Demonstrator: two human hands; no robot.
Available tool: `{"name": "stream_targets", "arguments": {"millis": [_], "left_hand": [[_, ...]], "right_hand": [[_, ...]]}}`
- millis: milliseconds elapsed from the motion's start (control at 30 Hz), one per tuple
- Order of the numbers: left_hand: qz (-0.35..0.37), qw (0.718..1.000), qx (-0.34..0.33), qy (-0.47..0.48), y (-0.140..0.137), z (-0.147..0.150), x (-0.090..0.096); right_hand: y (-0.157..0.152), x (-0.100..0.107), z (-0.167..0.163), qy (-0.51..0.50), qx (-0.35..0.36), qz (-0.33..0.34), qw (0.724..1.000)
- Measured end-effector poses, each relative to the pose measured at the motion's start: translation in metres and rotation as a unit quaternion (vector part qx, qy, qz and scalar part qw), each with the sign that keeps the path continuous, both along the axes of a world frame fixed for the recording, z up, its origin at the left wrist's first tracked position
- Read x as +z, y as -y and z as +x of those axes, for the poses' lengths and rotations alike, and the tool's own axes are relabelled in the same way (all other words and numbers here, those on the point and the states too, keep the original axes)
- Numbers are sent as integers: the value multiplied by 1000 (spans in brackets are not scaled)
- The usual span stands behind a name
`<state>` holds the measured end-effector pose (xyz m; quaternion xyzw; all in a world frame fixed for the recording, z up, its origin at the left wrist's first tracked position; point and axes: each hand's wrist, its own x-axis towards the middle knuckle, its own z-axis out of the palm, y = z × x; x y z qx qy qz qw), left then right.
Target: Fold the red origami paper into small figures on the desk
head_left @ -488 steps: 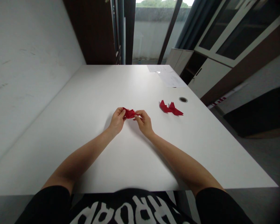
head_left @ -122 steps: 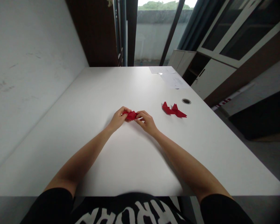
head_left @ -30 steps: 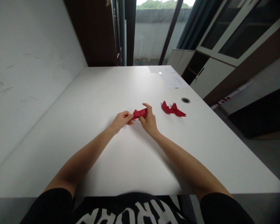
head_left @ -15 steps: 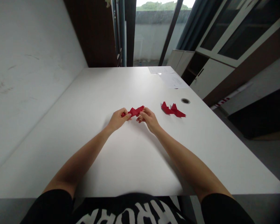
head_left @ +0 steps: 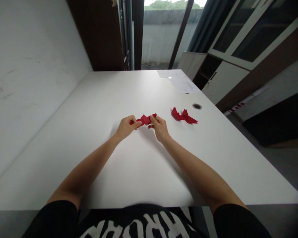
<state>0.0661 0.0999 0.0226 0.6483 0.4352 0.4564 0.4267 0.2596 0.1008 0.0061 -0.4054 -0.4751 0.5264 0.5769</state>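
Between my hands is a piece of red folded paper (head_left: 144, 119), creased into angular, pointed flaps. My left hand (head_left: 126, 127) pinches its left end, with the thumb lying along the front. On the other side my right hand (head_left: 159, 127) grips the right end between thumb and fingers; a pointed tip shows above that thumb. Parts of the paper are hidden behind my fingers. To the right, a second red folded paper piece (head_left: 184, 116) with upright points lies on the white table (head_left: 129, 175), apart from both hands.
White sheets of paper (head_left: 183, 84) lie at the table's far right corner. A round cable hole (head_left: 197, 106) is set near the right edge. A white wall (head_left: 34, 79) borders the table on the left, and white cabinets (head_left: 224, 81) stand beyond its right side.
My right thumb has come down onto the front of the folded paper's right end, and the right fingers have closed on it. The left hand keeps its pinch; the other paper piece stays put.
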Motion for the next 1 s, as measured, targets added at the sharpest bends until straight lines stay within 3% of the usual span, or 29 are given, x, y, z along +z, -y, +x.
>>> {"name": "stream_targets", "arguments": {"millis": [133, 367, 733, 1000], "left_hand": [[4, 1000, -6, 17, -2, 1, -5], [21, 995, -20, 98, 2, 11, -11], [47, 995, 13, 91, 5, 10, -9], [67, 992, -6, 103, 2, 8, -7]], "right_hand": [[0, 0, -2, -56, -15, -42, 997], [1, 5, -4, -97, -56, -52, 992], [3, 8, -2, -104, 39, -38, 993], [4, 12, -1, -95, 42, -18, 994]]}}
